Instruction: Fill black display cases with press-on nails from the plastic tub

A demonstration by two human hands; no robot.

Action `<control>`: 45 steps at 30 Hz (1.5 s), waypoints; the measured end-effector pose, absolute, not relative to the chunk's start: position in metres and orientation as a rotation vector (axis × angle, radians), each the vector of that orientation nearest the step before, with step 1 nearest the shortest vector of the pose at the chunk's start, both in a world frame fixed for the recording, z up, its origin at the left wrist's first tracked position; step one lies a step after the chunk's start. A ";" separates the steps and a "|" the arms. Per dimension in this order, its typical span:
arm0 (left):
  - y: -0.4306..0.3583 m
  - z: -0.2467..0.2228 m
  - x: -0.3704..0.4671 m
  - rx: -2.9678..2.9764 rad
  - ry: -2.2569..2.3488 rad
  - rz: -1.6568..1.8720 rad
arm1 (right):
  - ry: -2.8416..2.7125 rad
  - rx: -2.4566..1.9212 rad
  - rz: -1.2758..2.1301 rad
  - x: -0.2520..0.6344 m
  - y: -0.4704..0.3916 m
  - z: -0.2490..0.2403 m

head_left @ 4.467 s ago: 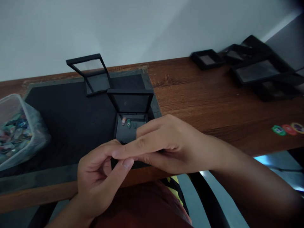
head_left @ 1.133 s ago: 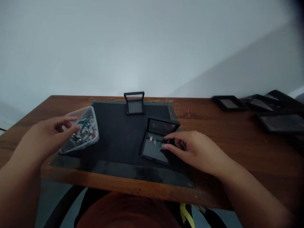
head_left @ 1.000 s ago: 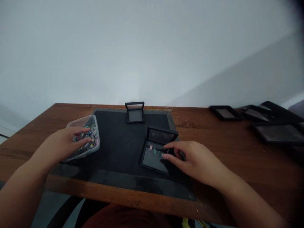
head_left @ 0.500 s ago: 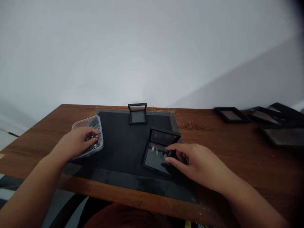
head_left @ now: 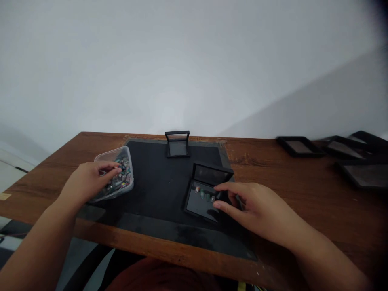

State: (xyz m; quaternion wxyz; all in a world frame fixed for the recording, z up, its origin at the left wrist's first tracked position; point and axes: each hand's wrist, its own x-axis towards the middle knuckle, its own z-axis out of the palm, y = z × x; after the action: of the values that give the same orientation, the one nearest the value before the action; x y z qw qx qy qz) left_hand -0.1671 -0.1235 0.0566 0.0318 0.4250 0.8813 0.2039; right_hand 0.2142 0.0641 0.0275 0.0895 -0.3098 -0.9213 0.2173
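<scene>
Hands: left [head_left: 87, 182] in bead tub [head_left: 121, 153], right [head_left: 254, 206] steadying open case [head_left: 201, 202].

Far-right black frames [head_left: 363, 173] cut off; tub's small pieces [head_left: 119, 182] indistinguishable.

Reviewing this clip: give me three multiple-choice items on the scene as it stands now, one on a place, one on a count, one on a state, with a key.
1. Where is the left hand?
A. in the clear plastic tub of small coloured pieces
B. on the far open case
C. flat on the wooden desk

2. How many open black cases stand on the black mat?
A. one
B. two
C. four

3. What state is the near case by the right hand in?
A. shut
B. upside down
C. lid raised, small pieces inside

Key: 1 A, its fingertips dip in among the pieces. 2 B, one far, one near. 3 C, the lid tilts up behind a row of pieces.
</scene>
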 end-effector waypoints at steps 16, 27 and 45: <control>-0.127 0.059 -0.152 0.848 2.247 1.478 | -2.729 -0.849 0.610 0.216 0.067 0.022; -0.129 0.063 -0.135 0.701 2.091 1.602 | -2.751 -0.875 0.626 0.216 0.068 0.018; -0.140 0.069 -0.114 1.169 1.976 1.586 | -2.734 -0.825 0.618 0.218 0.066 0.020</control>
State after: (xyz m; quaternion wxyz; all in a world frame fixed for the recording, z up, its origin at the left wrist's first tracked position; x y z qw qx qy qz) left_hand -0.1141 -0.1403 0.0694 0.1749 0.4124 0.6973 0.5596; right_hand 0.2177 0.0664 0.0195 0.1097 -0.2808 -0.9300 0.2102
